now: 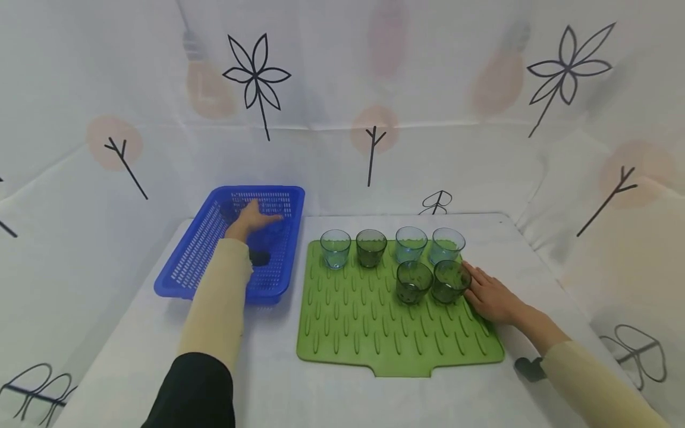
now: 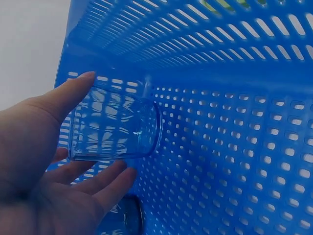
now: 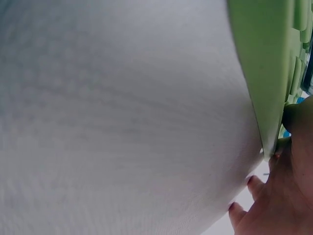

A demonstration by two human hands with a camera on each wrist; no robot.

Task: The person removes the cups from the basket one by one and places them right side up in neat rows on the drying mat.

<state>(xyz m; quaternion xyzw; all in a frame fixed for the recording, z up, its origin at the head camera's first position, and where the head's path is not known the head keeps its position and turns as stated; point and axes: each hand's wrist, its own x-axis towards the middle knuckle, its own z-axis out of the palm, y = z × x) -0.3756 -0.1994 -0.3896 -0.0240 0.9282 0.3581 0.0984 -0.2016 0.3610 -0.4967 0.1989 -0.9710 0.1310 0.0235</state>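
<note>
Inside the blue basket [image 1: 291, 249], my left hand [image 1: 250, 220] has its thumb and fingers spread around a clear bluish glass [image 2: 115, 125]. The thumb lies along one side of that glass and the fingers along the other; a firm grip is not evident. Part of another glass [image 2: 120, 218] shows below the fingers. My right hand [image 1: 492, 297] rests at the right edge of the green drying mat [image 1: 353, 333], its fingers stretched out beside a dark green glass [image 1: 451, 282]. In the right wrist view, that hand touches the mat's edge [image 3: 266, 83].
On the mat's back half stand a light blue glass [image 1: 335, 249], a dark green glass [image 1: 371, 248], two more light blue glasses to the right and another dark green glass [image 1: 414, 282]. White cloth [image 1: 299, 398] covers the table; a patterned curtain [image 1: 321, 160] hangs behind.
</note>
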